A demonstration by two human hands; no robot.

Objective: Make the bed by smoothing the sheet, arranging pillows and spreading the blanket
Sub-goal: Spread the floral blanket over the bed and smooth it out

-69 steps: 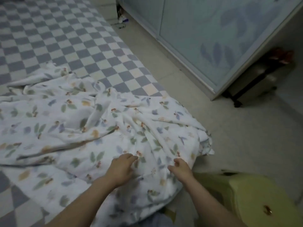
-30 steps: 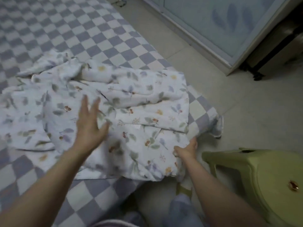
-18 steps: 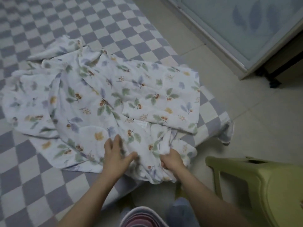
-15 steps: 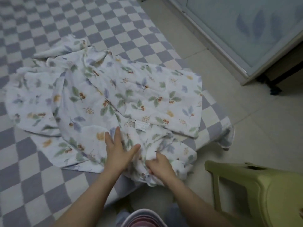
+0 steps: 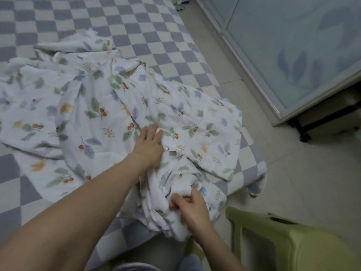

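Note:
A white blanket [image 5: 101, 114] printed with leaves and acorns lies crumpled over the near corner of the bed, on a grey-and-cream checked sheet [image 5: 136, 26]. My left hand [image 5: 149, 145] rests on the blanket near its middle, fingers spread and pointing away from me, over a fold edge. My right hand [image 5: 190, 207] is closed on a bunched wad of the blanket at the bed's near edge, where the cloth hangs over the side. No pillow is in view.
A green plastic stool [image 5: 293, 245] stands close to my right forearm at the bottom right. Pale tiled floor [image 5: 293, 173] runs along the bed's right side. A wardrobe with frosted leaf-patterned doors [image 5: 293, 45] fills the upper right, a dark cart frame [image 5: 322, 122] beside it.
My left hand has slid forward onto the blanket's middle. My right hand has gathered a thicker wad at the near edge. The view has shifted slightly.

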